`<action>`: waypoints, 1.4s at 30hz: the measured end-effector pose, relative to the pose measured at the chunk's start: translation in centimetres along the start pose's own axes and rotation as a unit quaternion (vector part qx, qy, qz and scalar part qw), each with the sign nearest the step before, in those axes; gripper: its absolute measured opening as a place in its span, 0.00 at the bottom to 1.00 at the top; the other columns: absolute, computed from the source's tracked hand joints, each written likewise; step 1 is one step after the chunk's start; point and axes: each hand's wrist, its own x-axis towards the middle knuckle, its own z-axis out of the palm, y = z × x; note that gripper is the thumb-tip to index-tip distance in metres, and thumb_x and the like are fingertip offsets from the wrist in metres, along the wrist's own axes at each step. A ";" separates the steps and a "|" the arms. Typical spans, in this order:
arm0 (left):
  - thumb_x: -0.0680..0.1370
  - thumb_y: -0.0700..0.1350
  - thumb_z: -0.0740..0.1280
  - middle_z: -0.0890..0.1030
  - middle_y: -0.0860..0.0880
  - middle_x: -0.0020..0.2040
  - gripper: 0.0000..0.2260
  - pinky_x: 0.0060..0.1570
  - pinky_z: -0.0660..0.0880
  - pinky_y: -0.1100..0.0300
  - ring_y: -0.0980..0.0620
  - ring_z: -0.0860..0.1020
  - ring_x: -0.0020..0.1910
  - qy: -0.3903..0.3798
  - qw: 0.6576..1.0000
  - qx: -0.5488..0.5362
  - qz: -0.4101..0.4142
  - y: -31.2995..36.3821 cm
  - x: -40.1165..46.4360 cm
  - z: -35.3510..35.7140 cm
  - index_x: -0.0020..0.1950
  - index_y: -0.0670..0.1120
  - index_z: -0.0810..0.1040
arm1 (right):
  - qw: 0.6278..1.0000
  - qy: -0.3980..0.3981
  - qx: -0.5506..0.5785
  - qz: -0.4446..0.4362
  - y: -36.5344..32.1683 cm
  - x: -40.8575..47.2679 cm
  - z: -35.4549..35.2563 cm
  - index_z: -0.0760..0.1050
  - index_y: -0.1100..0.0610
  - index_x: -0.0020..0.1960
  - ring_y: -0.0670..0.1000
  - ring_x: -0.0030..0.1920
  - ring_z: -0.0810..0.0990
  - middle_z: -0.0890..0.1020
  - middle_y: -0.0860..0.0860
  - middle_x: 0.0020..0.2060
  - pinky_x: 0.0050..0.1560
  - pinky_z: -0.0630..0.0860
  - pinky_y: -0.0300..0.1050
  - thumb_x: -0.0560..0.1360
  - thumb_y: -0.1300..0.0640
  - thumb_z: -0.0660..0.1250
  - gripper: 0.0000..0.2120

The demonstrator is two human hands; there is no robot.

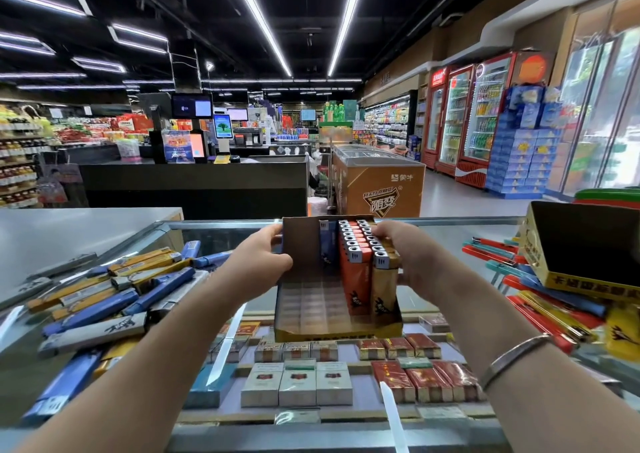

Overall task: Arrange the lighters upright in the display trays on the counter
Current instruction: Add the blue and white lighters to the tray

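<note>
Standing upright, orange and gold lighters (360, 265) (silver-capped), cardboard tray (304, 300) in both hands' (258, 262) (410, 258) grip.

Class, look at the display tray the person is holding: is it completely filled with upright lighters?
No: the display tray holds upright lighters only along its right side, leaving its left part bare.

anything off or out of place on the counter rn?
Yes. The display tray is only part filled: two upright rows at its right side, one blue lighter alone. Loose lighters lie flat in a heap at left, more under the second tray at right.
</note>
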 end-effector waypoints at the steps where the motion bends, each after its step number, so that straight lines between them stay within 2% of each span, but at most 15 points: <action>1: 0.73 0.31 0.61 0.76 0.47 0.58 0.26 0.43 0.80 0.55 0.48 0.79 0.50 -0.004 1.000 -0.003 -0.001 0.0 0.0 0.0 0.69 0.49 0.67 | 1.000 0.000 0.002 0.000 0.0 0.0 0.0 0.73 0.55 0.48 0.50 0.39 0.78 0.80 0.51 0.34 0.38 0.73 0.46 0.78 0.53 0.57 0.08; 5: 0.76 0.35 0.62 0.71 0.43 0.66 0.24 0.52 0.77 0.52 0.45 0.76 0.57 0.014 1.000 0.013 0.003 0.5 -0.3 -0.3 0.71 0.46 0.64 | 1.000 0.010 -0.014 -0.018 -0.5 -0.2 0.3 0.72 0.55 0.52 0.50 0.41 0.79 0.81 0.52 0.40 0.37 0.74 0.45 0.79 0.51 0.56 0.10; 8: 0.77 0.41 0.64 0.69 0.45 0.69 0.25 0.57 0.69 0.58 0.49 0.70 0.64 0.085 0.989 0.101 0.071 0.4 -1.4 -1.4 0.73 0.47 0.62 | 0.988 0.091 -0.035 -0.119 -1.1 -0.7 0.4 0.71 0.56 0.56 0.51 0.45 0.80 0.80 0.53 0.45 0.43 0.77 0.46 0.79 0.51 0.58 0.10; 10: 0.77 0.43 0.64 0.73 0.47 0.66 0.22 0.53 0.69 0.61 0.56 0.69 0.58 0.113 0.972 0.167 0.118 -0.4 -2.8 -2.7 0.70 0.48 0.66 | 0.942 0.177 -0.128 -0.254 -1.4 -1.5 0.7 0.73 0.56 0.56 0.50 0.47 0.78 0.79 0.51 0.47 0.46 0.75 0.41 0.78 0.55 0.61 0.09; 13: 0.76 0.44 0.66 0.77 0.48 0.60 0.17 0.48 0.69 0.61 0.56 0.72 0.53 0.141 0.939 0.274 0.151 -2.5 -5.2 -5.1 0.64 0.48 0.74 | 0.834 0.246 -0.238 -0.433 -1.9 -3.7 2.8 0.78 0.59 0.52 0.49 0.44 0.78 0.81 0.51 0.44 0.45 0.74 0.37 0.76 0.62 0.64 0.07; 16: 0.76 0.54 0.64 0.79 0.48 0.59 0.16 0.54 0.71 0.52 0.48 0.76 0.55 0.177 0.894 0.390 0.133 -4.5 -7.3 -8.0 0.60 0.49 0.78 | 0.770 0.171 -0.328 -0.519 -2.0 -5.6 6.5 0.79 0.60 0.49 0.51 0.43 0.79 0.83 0.53 0.42 0.44 0.76 0.44 0.74 0.63 0.65 0.06; 18: 0.74 0.68 0.53 0.77 0.50 0.63 0.27 0.58 0.69 0.48 0.48 0.74 0.61 0.171 0.867 0.464 0.070 -5.5 -8.5 -9.9 0.62 0.53 0.76 | 0.746 0.107 -0.411 -0.513 -1.5 -5.7 9.3 0.78 0.58 0.54 0.52 0.47 0.79 0.81 0.53 0.47 0.44 0.78 0.45 0.76 0.60 0.64 0.08; 21: 0.63 0.79 0.43 0.67 0.55 0.71 0.42 0.65 0.60 0.41 0.51 0.64 0.69 0.151 0.842 0.518 -0.012 -6.9 -10.0 -11.8 0.69 0.59 0.67 | 0.807 0.041 -0.450 -0.381 -0.5 -4.3 12.1 0.67 0.55 0.68 0.55 0.65 0.69 0.68 0.54 0.68 0.60 0.73 0.51 0.78 0.51 0.61 0.20; 23: 0.59 0.81 0.42 0.66 0.54 0.72 0.47 0.65 0.62 0.45 0.50 0.64 0.69 0.146 0.877 0.458 -0.026 -7.5 -10.6 -12.5 0.70 0.58 0.66 | 0.853 0.007 -0.438 -0.282 -0.1 -3.2 12.9 0.58 0.55 0.73 0.56 0.71 0.61 0.58 0.54 0.73 0.67 0.67 0.54 0.78 0.49 0.60 0.26; 25: 0.58 0.81 0.45 0.69 0.52 0.70 0.49 0.64 0.65 0.48 0.50 0.66 0.67 0.112 0.925 0.360 -0.052 -7.7 -10.9 -13.0 0.70 0.56 0.67 | 0.883 -0.024 -0.417 -0.213 0.4 -2.4 13.3 0.53 0.55 0.75 0.58 0.71 0.61 0.57 0.56 0.73 0.67 0.66 0.56 0.78 0.52 0.60 0.29; 30: 0.70 0.72 0.52 0.72 0.52 0.67 0.35 0.62 0.68 0.46 0.51 0.70 0.63 0.115 0.918 0.378 -0.038 -7.2 -10.6 -11.7 0.69 0.53 0.68 | 0.873 -0.035 -0.453 -0.176 1.2 -2.0 13.5 0.57 0.58 0.72 0.62 0.66 0.67 0.61 0.57 0.71 0.64 0.68 0.56 0.75 0.63 0.55 0.25; 32: 0.72 0.67 0.57 0.72 0.51 0.67 0.29 0.59 0.69 0.50 0.53 0.71 0.60 0.112 0.953 0.279 -0.029 -6.4 -10.5 -11.1 0.69 0.54 0.68 | 0.872 -0.031 -0.452 -0.184 1.4 -1.9 13.5 0.57 0.57 0.73 0.62 0.66 0.66 0.60 0.57 0.72 0.64 0.67 0.55 0.75 0.64 0.54 0.27; 35: 0.68 0.67 0.64 0.65 0.53 0.71 0.31 0.59 0.67 0.57 0.54 0.67 0.63 0.028 0.996 0.070 -0.042 -5.7 -11.2 -12.2 0.69 0.61 0.64 | 0.874 -0.040 -0.445 -0.192 1.6 -1.8 13.5 0.57 0.54 0.73 0.61 0.65 0.68 0.59 0.56 0.72 0.61 0.69 0.52 0.74 0.64 0.55 0.28; 39: 0.59 0.73 0.67 0.46 0.60 0.76 0.46 0.71 0.53 0.45 0.54 0.49 0.74 -0.095 0.954 0.272 -0.086 -6.4 -12.2 -13.8 0.72 0.67 0.50 | 0.880 -0.050 -0.431 -0.196 1.8 -1.8 13.6 0.59 0.52 0.72 0.58 0.56 0.73 0.60 0.54 0.70 0.54 0.76 0.54 0.73 0.64 0.56 0.28; 42: 0.57 0.75 0.61 0.44 0.54 0.77 0.50 0.72 0.49 0.42 0.48 0.43 0.75 -0.071 0.917 0.370 -0.130 -7.0 -11.8 -13.3 0.74 0.62 0.47 | 0.877 -0.053 -0.434 -0.198 1.9 -1.8 13.7 0.60 0.51 0.71 0.58 0.56 0.73 0.61 0.55 0.70 0.54 0.76 0.54 0.73 0.65 0.55 0.27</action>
